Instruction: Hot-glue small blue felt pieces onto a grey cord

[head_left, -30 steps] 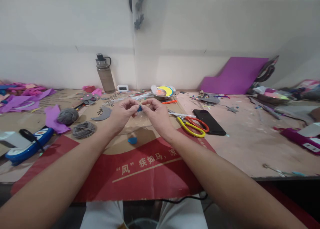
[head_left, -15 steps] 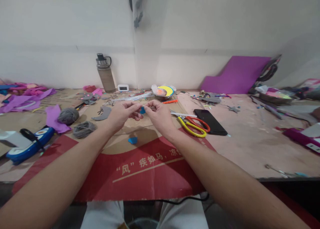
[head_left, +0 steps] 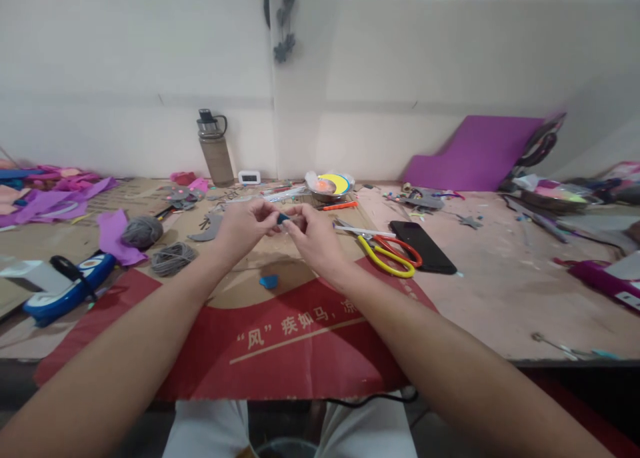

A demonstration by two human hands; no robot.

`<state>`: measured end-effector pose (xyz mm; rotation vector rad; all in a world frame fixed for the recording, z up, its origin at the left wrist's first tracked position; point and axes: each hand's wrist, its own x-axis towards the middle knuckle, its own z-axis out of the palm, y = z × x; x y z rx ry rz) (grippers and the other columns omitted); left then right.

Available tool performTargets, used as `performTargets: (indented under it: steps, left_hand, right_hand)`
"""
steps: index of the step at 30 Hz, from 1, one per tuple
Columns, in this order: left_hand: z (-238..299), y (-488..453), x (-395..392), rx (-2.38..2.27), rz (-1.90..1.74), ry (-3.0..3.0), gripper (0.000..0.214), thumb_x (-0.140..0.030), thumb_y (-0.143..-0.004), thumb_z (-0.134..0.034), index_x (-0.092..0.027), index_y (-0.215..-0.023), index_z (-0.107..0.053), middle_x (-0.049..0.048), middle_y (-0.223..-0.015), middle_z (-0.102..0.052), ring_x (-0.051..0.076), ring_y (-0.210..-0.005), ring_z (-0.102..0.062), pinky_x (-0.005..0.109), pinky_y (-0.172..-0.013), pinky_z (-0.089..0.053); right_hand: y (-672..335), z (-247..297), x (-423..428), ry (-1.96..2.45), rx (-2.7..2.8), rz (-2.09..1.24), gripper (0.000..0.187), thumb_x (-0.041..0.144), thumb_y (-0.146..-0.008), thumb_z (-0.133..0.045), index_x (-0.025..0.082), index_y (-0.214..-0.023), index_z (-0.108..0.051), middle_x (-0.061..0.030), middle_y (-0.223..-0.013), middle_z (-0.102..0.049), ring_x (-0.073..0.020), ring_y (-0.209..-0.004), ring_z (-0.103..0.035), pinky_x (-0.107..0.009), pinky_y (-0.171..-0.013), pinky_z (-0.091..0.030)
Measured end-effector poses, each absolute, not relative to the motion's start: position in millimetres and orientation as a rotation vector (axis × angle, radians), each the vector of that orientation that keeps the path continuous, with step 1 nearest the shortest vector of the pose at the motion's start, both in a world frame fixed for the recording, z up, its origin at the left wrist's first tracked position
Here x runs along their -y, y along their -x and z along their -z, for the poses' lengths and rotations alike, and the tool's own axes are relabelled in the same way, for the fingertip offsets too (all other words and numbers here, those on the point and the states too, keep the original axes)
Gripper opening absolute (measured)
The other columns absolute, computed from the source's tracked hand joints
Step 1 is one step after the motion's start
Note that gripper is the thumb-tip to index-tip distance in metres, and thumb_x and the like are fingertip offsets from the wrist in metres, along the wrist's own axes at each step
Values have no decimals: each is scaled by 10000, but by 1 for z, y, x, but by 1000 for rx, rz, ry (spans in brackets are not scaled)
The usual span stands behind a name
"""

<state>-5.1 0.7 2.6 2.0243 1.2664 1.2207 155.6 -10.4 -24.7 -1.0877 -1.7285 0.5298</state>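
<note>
Between the fingertips of my left hand (head_left: 249, 226) and my right hand (head_left: 314, 235) is a small blue piece (head_left: 283, 218), perhaps felt; both hands are closed on it in a pinch, above the cardboard. Fingers cover much of its outline. Below them, a second blue piece (head_left: 269, 282) lies flat on the red and brown cardboard sheet (head_left: 320, 351). Close by on the right are scissors (head_left: 387, 253) with one yellow and one red handle, resting beside a black phone (head_left: 423, 246).
Grey yarn balls (head_left: 173, 259) and a blue glue gun (head_left: 75, 288) lie left. Behind stand a water bottle (head_left: 216, 155), a small white clock (head_left: 249, 177) and a bowl (head_left: 330, 190) with a yellow disc. A purple sheet (head_left: 473, 153) leans against the wall at right.
The held blue piece has turned and now looks darker and narrower, with my right fingers shifted around it. The whole view has moved slightly. The lower blue piece stays put.
</note>
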Motion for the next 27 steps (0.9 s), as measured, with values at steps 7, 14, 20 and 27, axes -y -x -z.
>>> performTargets:
  steps: [7,14,20,27]
  left_hand:
    - [0,41,-35,-1318,-1572,-1572,122,-255,-784,-640,-140,-773,-600,33,-603,-668,161,-538,-678,238,-501,-536]
    - [-1,64,-57,-1129,-1949,-1077,112,-135,-827,-580,-152,-718,-563,0,-594,-633,131,-616,-688,251,-648,-576]
    - [-9,75,-60,-1097,-2055,-999,168,-73,-864,-505,-123,-712,-555,8,-632,-631,101,-613,-661,275,-714,-565]
    - [-17,83,-61,-1077,-2146,-922,127,-48,-871,-493,-100,-773,-554,-12,-644,-639,66,-574,-616,254,-693,-557]
  right_hand:
    - [-148,27,20,902,1883,-594,176,239,-898,-468,178,-863,-629,-53,-903,-662,-168,-892,-580,-322,-838,-414]
    - [-150,2,41,663,1735,-988,175,300,-861,-546,193,-960,-642,-17,-897,-655,-121,-762,-573,-292,-730,-472]
    - [-151,-5,52,479,1634,-1267,173,316,-843,-596,209,-975,-635,14,-831,-611,-86,-676,-546,-269,-699,-504]
    - [-153,-5,60,304,1707,-1567,370,326,-838,-637,258,-1188,-539,44,-774,-526,-77,-596,-529,-228,-528,-528]
